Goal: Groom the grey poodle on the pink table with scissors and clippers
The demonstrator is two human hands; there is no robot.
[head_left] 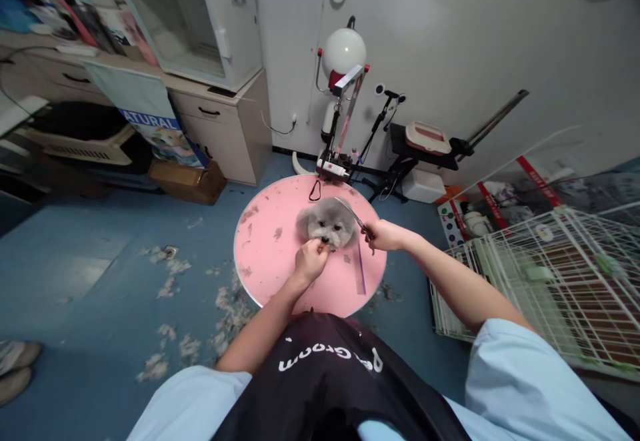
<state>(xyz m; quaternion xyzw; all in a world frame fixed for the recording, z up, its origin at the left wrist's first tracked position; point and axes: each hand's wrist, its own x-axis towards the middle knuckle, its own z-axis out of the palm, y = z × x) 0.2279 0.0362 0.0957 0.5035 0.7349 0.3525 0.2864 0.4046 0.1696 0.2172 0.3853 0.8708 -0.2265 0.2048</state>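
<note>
Cutting looks partly done: clipped fur lies in small patches on the round pink table (270, 254) and in many loose clumps (177, 266) on the floor, mostly left of it. The grey dog (327, 209) is on the table, right of its middle, facing the near side; head outline looks rounded and even, so my read is shaping is well along. Scissors (354, 213) are out and up at the head, so the job reads as unfinished; how much is left can't be told, body mostly hidden behind the head. Left hand (311, 259) narrow, fingers bunched at the dog's chin, seemingly holding it there; exact grip too small to tell. Right hand (386, 235) closed around the scissors' handles, blades pointing far-left beside the right side of the head; contact with fur unclear. Counts: one dog, one pair of scissors, one purple-edged comb (361, 271) lying on the table right of the dog, one dark loop (315, 191) at the table's far side, one table, two hands. Beyond: one white round-headed dryer (345, 52) at the far wall, one cardboard box (190, 181) far left, two shoes (20, 361) at the left edge. Floor clumps too many and merged to count.
</note>
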